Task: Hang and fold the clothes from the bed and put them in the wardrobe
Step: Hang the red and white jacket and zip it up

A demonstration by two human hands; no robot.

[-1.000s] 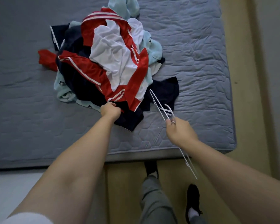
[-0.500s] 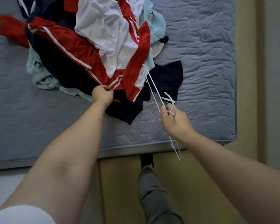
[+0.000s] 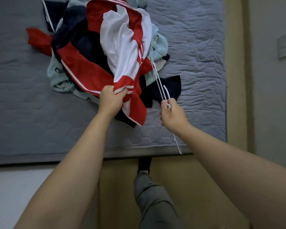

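1. Your L hand point(image 3: 111, 99): clenched round the lower hem of the red-and-white jacket point(image 3: 125, 60), fingers curled into the striped edge. Forearm reaches in over the near edge of the bed point(image 3: 196, 47)
2. Jacket: lies on top of the clothes pile point(image 3: 73, 47), draped from the far side toward you. Hem end is bunched in your L hand; a red flap w/ white trim hangs below the fist onto the mattress
3. Your R hand point(image 3: 173, 114): grasping the white hanger point(image 3: 158, 80) close to its hook, thumb and fingers pinched on the thin rods. One hanger or two: can't tell
4. Hanger: seen nearly edge-on, slanted. Far tip touches the R edge of the pile, just beside the jacket. Near tip sticks out below your R wrist, over the bed's near edge
5. Clothes pile: on the bed, well in from its R side. Incl. a navy piece point(image 3: 165, 86) spread flat under the hanger, a pale blue piece point(image 3: 161, 42) at the R side, and a red piece point(image 3: 37, 38) poking out at the L
6. Bed: grey quilted mattress, carries the whole pile
7. Floor point(image 3: 119, 187): wood-tone, at the foot of the bed. Your leg in grey trousers point(image 3: 153, 204) stands on it, dark shoe point(image 3: 144, 162) up against the bed edge
8. Wall plate point(image 3: 285, 46): pale, on the wall at far R, well apart from the bed
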